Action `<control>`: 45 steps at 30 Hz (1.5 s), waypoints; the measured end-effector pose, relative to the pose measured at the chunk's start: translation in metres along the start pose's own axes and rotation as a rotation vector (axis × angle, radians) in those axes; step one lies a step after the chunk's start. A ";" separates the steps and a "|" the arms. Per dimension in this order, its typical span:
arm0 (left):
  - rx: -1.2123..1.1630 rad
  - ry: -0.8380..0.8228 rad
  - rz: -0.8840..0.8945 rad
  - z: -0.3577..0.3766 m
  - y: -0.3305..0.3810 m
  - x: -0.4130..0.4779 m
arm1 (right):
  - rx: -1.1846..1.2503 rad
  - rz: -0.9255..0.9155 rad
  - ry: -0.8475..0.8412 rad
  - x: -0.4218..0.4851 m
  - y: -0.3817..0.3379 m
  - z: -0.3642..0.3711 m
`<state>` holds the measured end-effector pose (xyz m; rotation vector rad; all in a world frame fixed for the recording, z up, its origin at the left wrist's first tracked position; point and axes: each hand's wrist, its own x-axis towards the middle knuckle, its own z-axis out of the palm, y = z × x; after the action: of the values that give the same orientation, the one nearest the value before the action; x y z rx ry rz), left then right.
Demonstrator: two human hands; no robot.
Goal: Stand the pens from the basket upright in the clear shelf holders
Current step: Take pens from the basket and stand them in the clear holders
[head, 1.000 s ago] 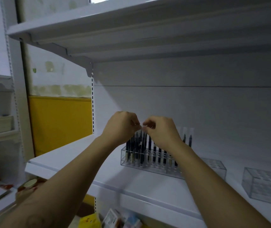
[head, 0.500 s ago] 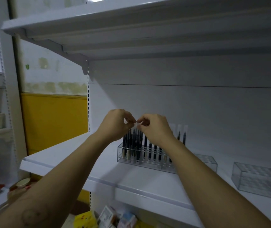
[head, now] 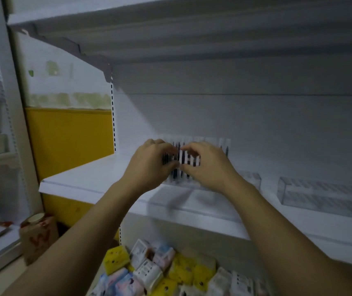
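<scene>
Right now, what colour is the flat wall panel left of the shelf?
Yellow: that flat wall panel shows best in head view.

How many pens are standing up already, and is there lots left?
Done: a bunch of pens stand in the left holder. In hand: the left hand and right hand curl at their tops; blur hides the grip. Left: the right holder looks empty.

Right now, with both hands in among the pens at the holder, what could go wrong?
1. The left hand and right hand have curled fingers in among the upright pens; blur hides the exact grip. A snagged finger could tip or lift neighbouring pens.
2. A sideways push might slide the clear holder on the shelf.
3. A dropped pen could fall into the packets below.
</scene>
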<state>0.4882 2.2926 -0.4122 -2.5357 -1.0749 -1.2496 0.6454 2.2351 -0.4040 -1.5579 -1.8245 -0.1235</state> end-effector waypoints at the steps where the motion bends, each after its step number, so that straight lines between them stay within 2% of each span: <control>1: -0.010 -0.002 0.005 0.002 0.005 -0.011 | -0.001 -0.005 -0.006 -0.013 0.000 0.002; 8: -0.059 -0.049 0.026 0.022 0.029 -0.102 | -0.012 -0.032 0.037 -0.107 0.015 0.023; 13: -0.139 -0.126 -0.012 0.053 0.036 -0.165 | 0.031 0.032 0.037 -0.178 0.033 0.053; 20: -0.197 -0.402 -0.170 0.132 0.041 -0.250 | 0.022 0.301 -0.286 -0.264 0.086 0.129; 30: -0.261 -0.868 -0.524 0.240 0.040 -0.356 | 0.018 0.592 -0.678 -0.358 0.163 0.215; 38: -0.331 -1.314 -0.839 0.299 0.044 -0.471 | 0.206 0.986 -0.960 -0.441 0.197 0.276; 41: -0.336 -1.395 -0.883 0.310 0.036 -0.494 | 0.243 1.047 -1.057 -0.459 0.205 0.293; 45: -0.355 -1.404 -0.916 0.330 0.035 -0.497 | 0.228 1.077 -1.088 -0.466 0.217 0.313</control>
<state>0.5214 2.1244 -0.9848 -3.1578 -2.5574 0.7959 0.7008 2.0678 -0.9791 -2.4040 -1.2431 1.6106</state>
